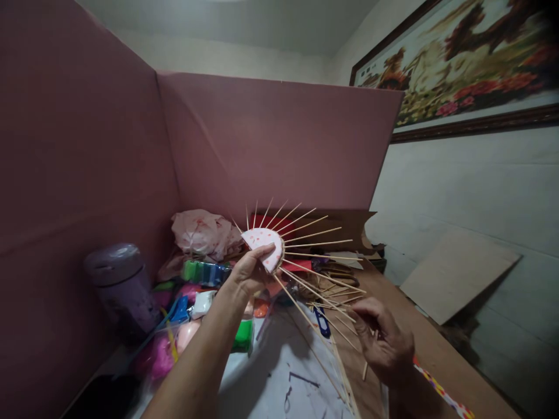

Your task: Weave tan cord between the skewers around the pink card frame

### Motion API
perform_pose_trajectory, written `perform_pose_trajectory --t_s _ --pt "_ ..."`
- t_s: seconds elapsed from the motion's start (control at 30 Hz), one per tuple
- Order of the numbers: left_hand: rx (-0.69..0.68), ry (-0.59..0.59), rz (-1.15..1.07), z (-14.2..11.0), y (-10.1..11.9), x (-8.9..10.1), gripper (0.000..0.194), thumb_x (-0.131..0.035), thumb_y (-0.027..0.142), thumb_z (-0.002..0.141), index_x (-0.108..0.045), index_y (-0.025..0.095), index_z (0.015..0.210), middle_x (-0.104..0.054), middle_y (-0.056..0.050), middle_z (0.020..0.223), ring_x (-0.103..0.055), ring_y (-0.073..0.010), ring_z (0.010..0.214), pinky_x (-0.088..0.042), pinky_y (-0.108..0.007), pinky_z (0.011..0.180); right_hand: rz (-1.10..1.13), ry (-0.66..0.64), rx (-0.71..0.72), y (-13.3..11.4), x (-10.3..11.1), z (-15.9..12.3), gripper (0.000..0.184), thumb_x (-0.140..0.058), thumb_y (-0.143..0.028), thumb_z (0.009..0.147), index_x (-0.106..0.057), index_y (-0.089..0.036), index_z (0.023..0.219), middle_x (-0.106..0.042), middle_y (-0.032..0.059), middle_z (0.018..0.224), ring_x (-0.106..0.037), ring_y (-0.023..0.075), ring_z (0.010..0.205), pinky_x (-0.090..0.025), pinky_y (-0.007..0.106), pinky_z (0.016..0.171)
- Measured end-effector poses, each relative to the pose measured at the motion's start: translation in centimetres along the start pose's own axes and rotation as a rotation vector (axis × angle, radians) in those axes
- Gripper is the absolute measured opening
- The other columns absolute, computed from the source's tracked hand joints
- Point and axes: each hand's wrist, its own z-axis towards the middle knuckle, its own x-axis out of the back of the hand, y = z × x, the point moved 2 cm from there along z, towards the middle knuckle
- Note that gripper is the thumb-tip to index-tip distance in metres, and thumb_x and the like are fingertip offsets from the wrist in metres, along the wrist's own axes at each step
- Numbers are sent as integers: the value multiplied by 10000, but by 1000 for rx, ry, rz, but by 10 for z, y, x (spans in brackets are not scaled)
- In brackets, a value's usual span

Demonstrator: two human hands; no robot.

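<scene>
My left hand [253,270] grips a pale pink half-round piece [264,235] with red spots, its thumb lying on the flat face. Thin wooden sticks [321,240] fan out from the curved edge of this piece like rays. My right hand [384,334] is closed at the lower right, fingertips close to the outer end of one of the lower rays. A short wooden stick [365,369] shows below its fingers and seems to run into the palm. Whether the fingertips touch the ray is hard to tell.
Packs of coloured clay [243,336] and a lidded tumbler [124,291] stand at the left. A blue utility knife [322,323] and loose sticks lie on the table [419,343]. Pink panels [279,139] enclose the back and left. A crumpled plastic bag [205,233] sits behind.
</scene>
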Motion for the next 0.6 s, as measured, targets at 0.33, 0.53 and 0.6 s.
perform_pose_trajectory --t_s 0.33,0.53,0.6 --pt "22 -29 70 3 -8 1 117 -617 104 670 -596 89 784 -659 -62 599 -611 -162 482 -499 -263 461 -253 317 -230 -11 3 1 169 -560 -354 763 -585 -187 751 -593 38 612 -505 129 488 -381 261 500" --pt "57 -36 50 3 -9 2 135 -603 97 672 -599 87 807 -659 -63 601 -620 -160 522 -506 -266 520 465 205 -688 8 0 12 267 -631 -425 676 -546 -181 740 -514 -6 591 -452 93 443 -352 207 395" --pt "69 -19 54 3 -8 2 136 -604 107 671 -599 88 806 -658 -59 594 -614 -156 511 -502 -267 516 622 138 -758 15 -3 12 274 -655 -417 652 -540 -179 725 -489 -23 554 -398 68 406 -284 181 352"
